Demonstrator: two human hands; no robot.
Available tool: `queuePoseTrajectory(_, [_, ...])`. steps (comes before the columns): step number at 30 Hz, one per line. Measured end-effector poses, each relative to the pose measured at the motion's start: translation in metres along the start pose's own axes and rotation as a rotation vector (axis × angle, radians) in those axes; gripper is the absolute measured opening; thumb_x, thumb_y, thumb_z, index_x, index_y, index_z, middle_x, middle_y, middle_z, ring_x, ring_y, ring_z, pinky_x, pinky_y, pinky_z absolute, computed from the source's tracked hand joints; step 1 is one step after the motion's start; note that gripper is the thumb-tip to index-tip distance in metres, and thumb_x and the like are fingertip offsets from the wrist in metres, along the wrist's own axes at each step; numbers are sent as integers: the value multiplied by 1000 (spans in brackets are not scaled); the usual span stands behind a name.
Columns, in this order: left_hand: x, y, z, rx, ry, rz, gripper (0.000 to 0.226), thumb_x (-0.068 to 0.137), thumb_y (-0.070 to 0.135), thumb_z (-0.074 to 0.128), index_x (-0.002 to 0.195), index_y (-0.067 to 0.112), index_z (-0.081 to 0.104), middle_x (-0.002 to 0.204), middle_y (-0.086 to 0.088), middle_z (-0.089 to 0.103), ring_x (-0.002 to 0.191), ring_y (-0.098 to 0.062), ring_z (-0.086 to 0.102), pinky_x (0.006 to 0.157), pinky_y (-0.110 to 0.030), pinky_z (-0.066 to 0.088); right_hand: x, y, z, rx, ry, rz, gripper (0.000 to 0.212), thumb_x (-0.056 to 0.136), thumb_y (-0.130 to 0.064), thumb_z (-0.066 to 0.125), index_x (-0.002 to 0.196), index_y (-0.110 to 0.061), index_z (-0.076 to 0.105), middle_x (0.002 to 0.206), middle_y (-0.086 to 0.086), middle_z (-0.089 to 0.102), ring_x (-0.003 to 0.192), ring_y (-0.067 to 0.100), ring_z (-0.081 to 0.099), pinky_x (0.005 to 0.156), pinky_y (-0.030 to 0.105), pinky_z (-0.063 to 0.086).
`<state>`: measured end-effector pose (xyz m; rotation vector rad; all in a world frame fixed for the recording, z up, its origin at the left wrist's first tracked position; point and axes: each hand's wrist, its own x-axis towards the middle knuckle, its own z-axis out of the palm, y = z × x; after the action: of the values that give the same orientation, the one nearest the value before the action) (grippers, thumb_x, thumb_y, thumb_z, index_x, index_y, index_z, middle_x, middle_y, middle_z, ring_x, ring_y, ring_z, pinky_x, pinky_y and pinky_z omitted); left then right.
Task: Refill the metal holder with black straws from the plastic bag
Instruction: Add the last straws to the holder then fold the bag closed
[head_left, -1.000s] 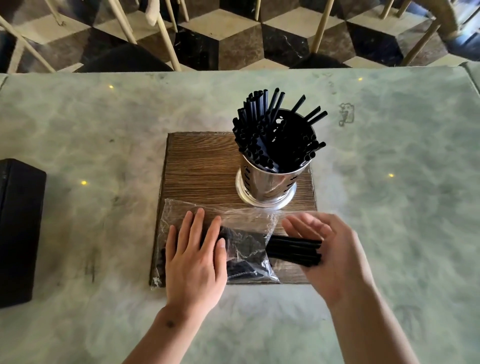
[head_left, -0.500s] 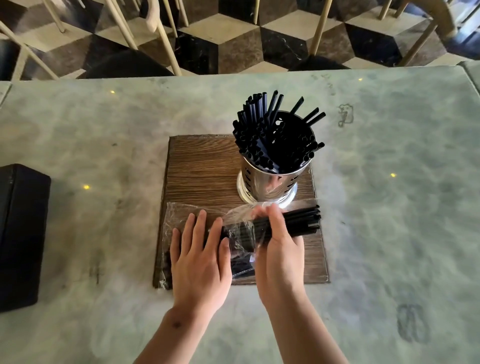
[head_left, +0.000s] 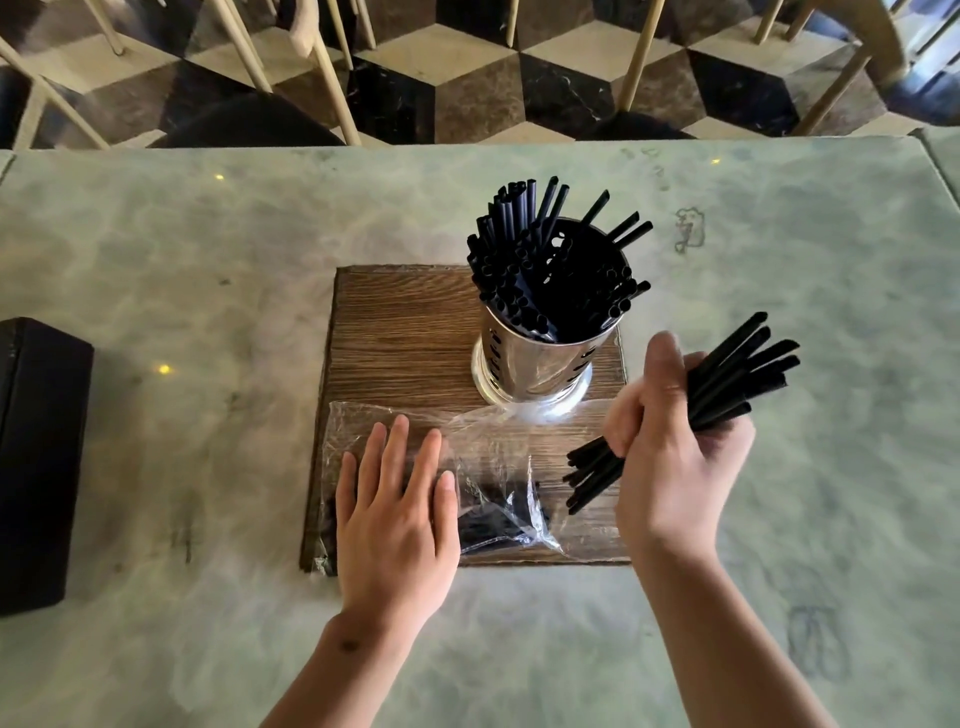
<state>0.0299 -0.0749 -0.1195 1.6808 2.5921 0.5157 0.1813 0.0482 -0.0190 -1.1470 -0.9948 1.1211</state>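
Note:
A shiny metal holder (head_left: 532, 371) stands on the far right part of a wooden board (head_left: 405, 338), with many black straws (head_left: 550, 270) upright in it. A clear plastic bag (head_left: 493, 457) lies flat on the board's near half, a few black straws still inside. My left hand (head_left: 397, 514) presses flat on the bag with straight fingers. My right hand (head_left: 670, 452) grips a bundle of black straws (head_left: 737, 374), lifted clear of the bag and tilted up to the right, just right of the holder.
The board lies on a pale marble table (head_left: 779, 260). A black box (head_left: 41, 462) sits at the left edge. Chair legs and a checkered floor (head_left: 467, 67) lie beyond the far edge.
My right hand has pulled a bundle of straws out of the bag and lifted it up and to the right. My left hand stays pressed on the bag.

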Motion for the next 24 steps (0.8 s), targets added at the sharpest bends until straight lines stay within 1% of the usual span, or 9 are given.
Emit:
queuePoseTrajectory(2, [0,0,0,4,-6,-5,53,109,41,31,142,16,64,157,-16,52,149,-38,45,123,-58,31,-2,-2,0,-118,-7,-98,43,103,-36,58,61,-26,53,44,1,47,38,16,41,45,23,36])
queuePoseTrajectory(4, [0,-1,1,3,-11,-3,53,108,41,32,143,16,64,158,-16,51,149,-38,44,123,-58,30,-5,-2,0,-138,-18,-126,26,101,-37,59,76,-35,67,49,1,58,38,12,50,46,22,42])
queuePoseTrajectory(7, [0,-1,1,1,-12,1,53,109,41,31,143,16,63,158,-16,51,150,-38,44,124,-57,28,-8,0,0,-120,-50,-152,14,97,-34,64,96,-42,75,52,2,59,43,10,53,50,21,44])
queuePoseTrajectory(9, [0,-1,0,1,-12,-1,53,108,41,31,143,16,64,158,-16,51,149,-38,44,124,-57,27,-8,0,0,-135,-53,-160,10,93,-33,68,87,-38,75,53,-7,54,51,8,49,54,24,42])
queuePoseTrajectory(12, [-1,0,0,-1,-12,-2,53,108,41,32,142,15,64,158,-16,52,149,-38,44,123,-58,29,-10,3,-2,-155,-51,-137,31,89,-22,77,69,-22,53,58,-11,47,54,4,43,52,20,38])
queuePoseTrajectory(14, [0,0,-1,-2,-8,-2,53,108,40,33,142,15,64,158,-16,52,150,-38,44,122,-59,30,-12,8,-4,-168,-46,-138,34,89,-20,77,69,-20,48,60,-11,51,56,3,47,56,18,42])
queuePoseTrajectory(19, [-1,1,-1,7,-3,-4,52,107,39,34,142,15,64,158,-16,52,150,-37,44,122,-59,32,-20,12,-3,-213,16,-204,13,92,-35,69,83,-40,62,70,-13,74,64,2,69,67,15,51])
queuePoseTrajectory(22, [-2,0,0,12,-13,-3,52,107,39,33,143,16,63,158,-15,51,151,-36,43,123,-58,30,-21,14,-1,-262,-15,-232,11,100,-35,59,93,-44,60,66,-7,72,59,7,68,63,20,53])
queuePoseTrajectory(24, [-2,-1,0,19,-17,2,52,108,39,33,144,16,63,159,-15,50,151,-35,43,123,-58,30,-20,14,1,-243,-37,-189,9,99,-37,59,90,-40,60,60,-4,66,52,14,63,58,27,53])
